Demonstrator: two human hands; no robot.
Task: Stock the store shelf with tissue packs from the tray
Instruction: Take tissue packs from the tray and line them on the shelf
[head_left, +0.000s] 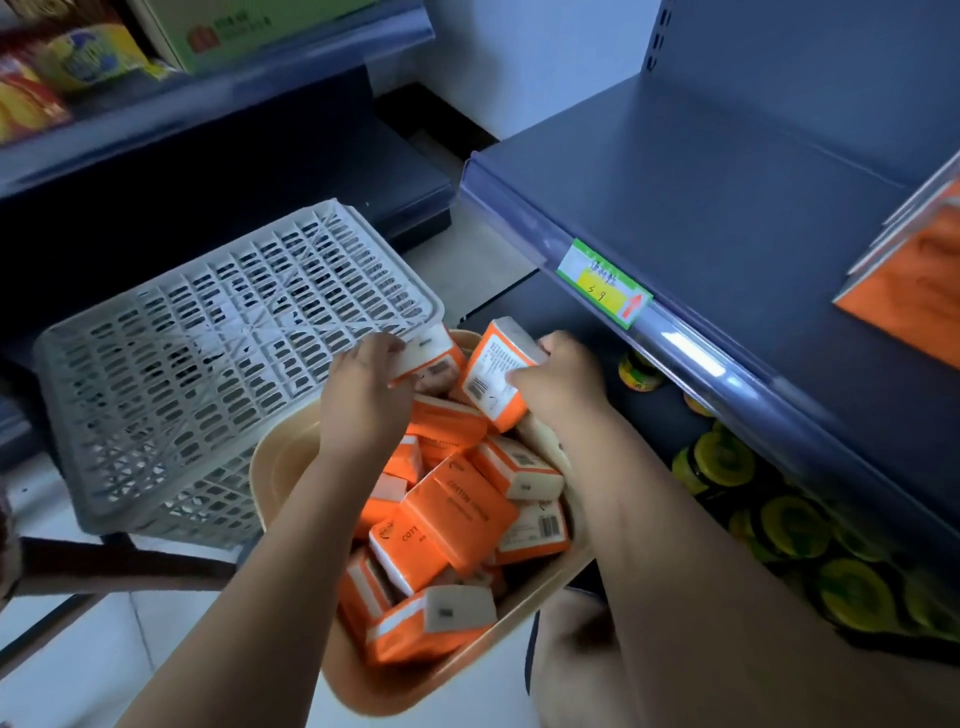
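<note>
**Tray**: a beige tub of smooth plastic with rounded corners, low in the view, in front of the shelf. It holds a loose heap of tissue packs lying at mixed angles. Each pack is a soft rectangular block in glossy orange film with white ends. Several show barcodes, and the letters "COTT" can be read on two.

**Left hand**: its fingers curl over the white end of the first pack at the far end of the tray.

**Right hand**: its fingers pinch the second pack, which is tilted above the heap.

**Basket**: white slotted plastic, tilted, just beside the tray on the left.

**Shelf:** dark blue metal with a clear edge strip. The label, green and yellow with a red arrow, bears a handwritten "5 9". Jars with yellow lids stand on the level below.
</note>
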